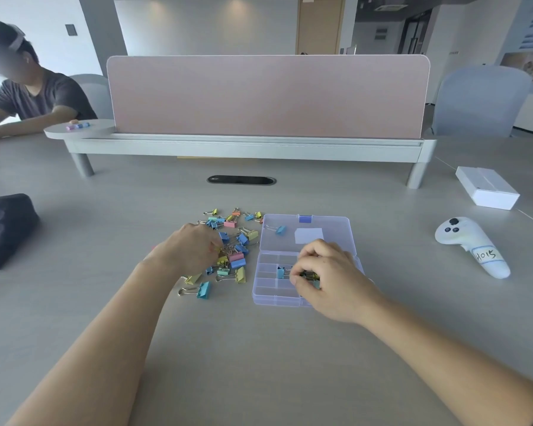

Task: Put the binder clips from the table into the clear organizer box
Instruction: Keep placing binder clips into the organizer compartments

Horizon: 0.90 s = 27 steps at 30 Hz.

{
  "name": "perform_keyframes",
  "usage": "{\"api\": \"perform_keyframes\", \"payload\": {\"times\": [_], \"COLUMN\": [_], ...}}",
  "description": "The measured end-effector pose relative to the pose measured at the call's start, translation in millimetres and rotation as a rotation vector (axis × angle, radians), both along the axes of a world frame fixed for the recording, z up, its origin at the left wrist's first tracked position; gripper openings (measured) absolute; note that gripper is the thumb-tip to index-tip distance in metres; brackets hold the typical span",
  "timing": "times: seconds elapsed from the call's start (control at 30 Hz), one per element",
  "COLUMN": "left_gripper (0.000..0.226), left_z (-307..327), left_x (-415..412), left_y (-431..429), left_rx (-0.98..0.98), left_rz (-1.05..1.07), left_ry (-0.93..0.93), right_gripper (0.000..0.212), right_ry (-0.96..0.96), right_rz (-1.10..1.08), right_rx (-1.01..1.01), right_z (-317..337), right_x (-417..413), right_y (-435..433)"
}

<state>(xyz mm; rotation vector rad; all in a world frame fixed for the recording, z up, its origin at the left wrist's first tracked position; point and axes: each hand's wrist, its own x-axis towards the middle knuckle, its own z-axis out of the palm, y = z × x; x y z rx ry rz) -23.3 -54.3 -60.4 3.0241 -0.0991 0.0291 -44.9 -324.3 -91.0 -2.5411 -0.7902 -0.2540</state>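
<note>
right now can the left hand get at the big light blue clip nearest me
Probably yes. The light blue clip lies at the near edge of the pile with nothing on top, close to the left hand, which reaches into that pile.

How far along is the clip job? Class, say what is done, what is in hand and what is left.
Done: little. One blue clip lies in a compartment of the box. A second clip lies on the open lid. In hand: the right hand holds a bunch over the compartments, and the left hand is at the pile. Left: most of that pile, loose on the table.
</note>
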Motion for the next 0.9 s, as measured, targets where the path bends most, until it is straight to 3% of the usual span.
{"api": "perform_keyframes", "payload": {"times": [0.3, 0.37, 0.5, 0.63, 0.73, 0.9], "left_gripper": [0.005, 0.016, 0.020, 0.015, 0.017, 0.019], "left_z": [-2.4, -2.2, 6.5, 7.8, 1.0, -4.6], "left_x": [2.5, 1.1, -10.8, -29.0, -33.7, -32.1], "left_y": [-0.3, -1.8, -23.0, -60.0, -74.5, -76.3], "left_rx": [-0.119, -0.163, -0.338, -0.601, -0.571, -0.508], "left_rz": [0.116, 0.108, 0.019, -0.222, -0.347, -0.370], "left_ry": [-0.101, -0.124, -0.207, -0.176, -0.179, -0.219], "right_gripper": [0.014, 0.014, 0.014, 0.013, 0.012, 0.012], "right_ry": [0.001, 0.000, 0.002, -0.001, -0.002, 0.000], "right_rz": [0.005, 0.007, 0.006, 0.004, 0.001, 0.001], "right_rx": [-0.001, -0.003, 0.000, -0.003, -0.001, -0.007], "right_z": [-0.1, 0.1, 0.5, -1.0, -1.2, -0.6], "right_x": [0.2, -0.1, -0.2, 0.3, 0.5, 0.7], "right_y": [-0.3, -0.5, -0.4, -0.6, -0.3, 0.8]}}
